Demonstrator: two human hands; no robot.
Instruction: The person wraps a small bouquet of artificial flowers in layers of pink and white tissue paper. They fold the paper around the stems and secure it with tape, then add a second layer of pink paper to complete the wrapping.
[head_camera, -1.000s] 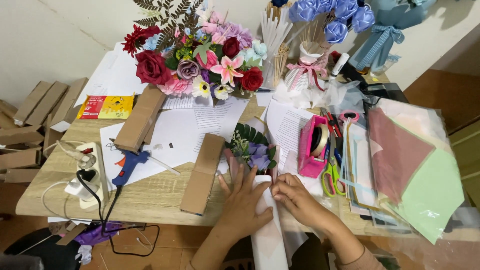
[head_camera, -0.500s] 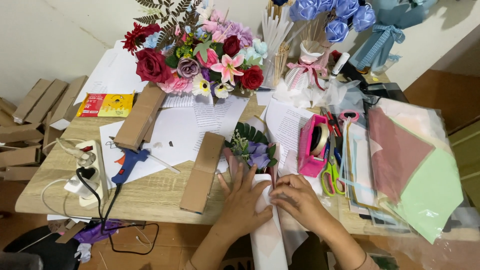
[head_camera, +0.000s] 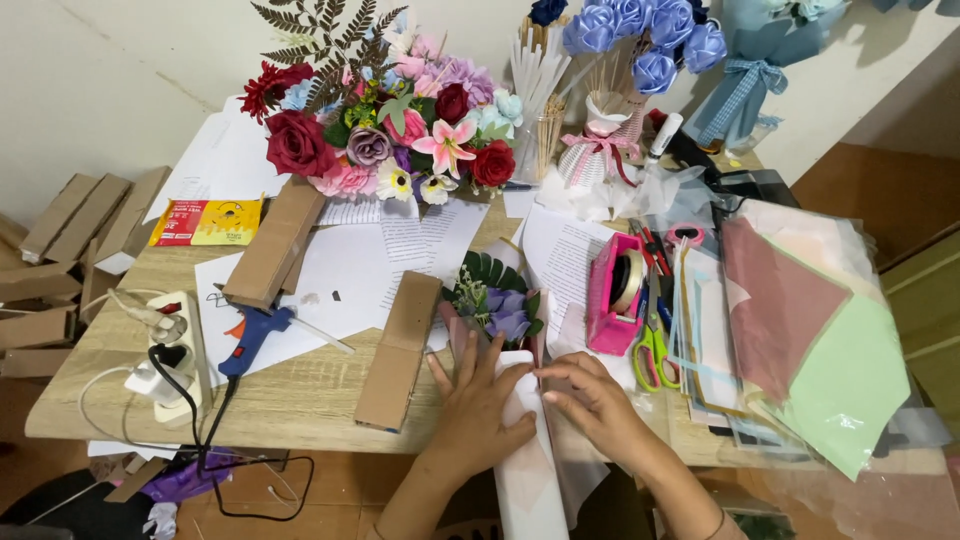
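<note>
At the table's near edge (head_camera: 300, 405), left hand (head_camera: 478, 410) lies spread on white wrap (head_camera: 525, 470); right hand (head_camera: 600, 405) pinches its fold.

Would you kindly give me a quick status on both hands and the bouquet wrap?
Left hand flat on white wrapping paper. Right hand pinching its fold. Small purple bouquet tucked in the top. Cardboard strip just beside.
</note>
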